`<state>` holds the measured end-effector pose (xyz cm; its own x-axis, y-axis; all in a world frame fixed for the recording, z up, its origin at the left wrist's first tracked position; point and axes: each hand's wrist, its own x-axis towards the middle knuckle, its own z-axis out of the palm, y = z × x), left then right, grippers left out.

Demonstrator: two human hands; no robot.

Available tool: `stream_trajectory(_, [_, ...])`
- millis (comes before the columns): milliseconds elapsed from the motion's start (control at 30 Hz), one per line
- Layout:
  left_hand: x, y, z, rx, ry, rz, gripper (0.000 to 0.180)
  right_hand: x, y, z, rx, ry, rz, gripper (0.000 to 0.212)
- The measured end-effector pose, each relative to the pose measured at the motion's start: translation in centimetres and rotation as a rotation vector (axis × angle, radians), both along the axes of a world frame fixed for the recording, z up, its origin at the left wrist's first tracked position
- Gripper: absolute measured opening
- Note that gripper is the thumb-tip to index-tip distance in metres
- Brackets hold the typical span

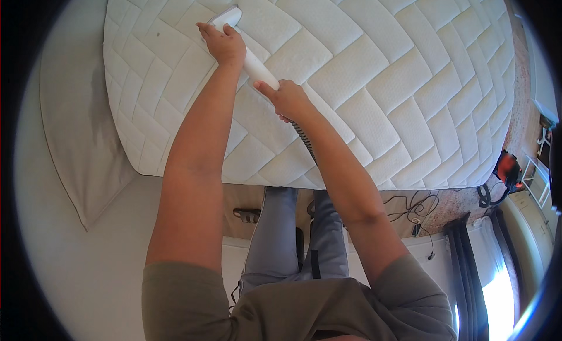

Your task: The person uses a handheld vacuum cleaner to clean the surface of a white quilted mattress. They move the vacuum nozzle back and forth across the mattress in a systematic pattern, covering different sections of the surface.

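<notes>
Wand held out ahead now, white and slanting across the quilted mattress, its wide head up toward the far left! The right hand is wrapped firmly round the handle end, while the left hand sits over the neck just behind the head; from above, it's hard to tell whether those fingers curl underneath or merely press. Here's the danger: if that front hold is only a press, a quick tug could roll the head and tip it off the quilting. Behind the right hand, the ribbed hose drops toward the near edge, where a hard pull might kink it. And on the floor, loops of black cable could well trip a careless step to the right.
</notes>
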<state>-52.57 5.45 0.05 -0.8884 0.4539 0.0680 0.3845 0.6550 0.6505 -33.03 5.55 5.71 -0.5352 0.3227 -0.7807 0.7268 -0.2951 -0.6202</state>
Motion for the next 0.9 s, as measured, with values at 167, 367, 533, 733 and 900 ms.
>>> stream_trajectory(167, [1.8,-0.7,0.1,-0.026,0.002,0.001,0.075,1.9,-0.7,0.0,0.014,-0.004,0.010,0.076])
stream_trajectory(367, [4.5,-1.5,0.4,-0.019,-0.024,-0.009,0.074,4.6,-1.7,0.3,0.007,-0.001,-0.002,0.076])
stream_trajectory(533, [6.5,-2.3,0.7,-0.032,-0.028,-0.018,0.073,6.5,-2.7,0.1,0.020,0.005,-0.006,0.077])
stream_trajectory(733, [8.4,-3.2,0.6,0.013,-0.066,-0.030,0.073,8.5,-3.9,0.6,0.010,-0.009,-0.018,0.076])
stream_trajectory(900, [9.9,-3.8,0.4,0.012,-0.033,-0.036,0.073,9.9,-4.6,0.2,0.014,-0.009,-0.016,0.076])
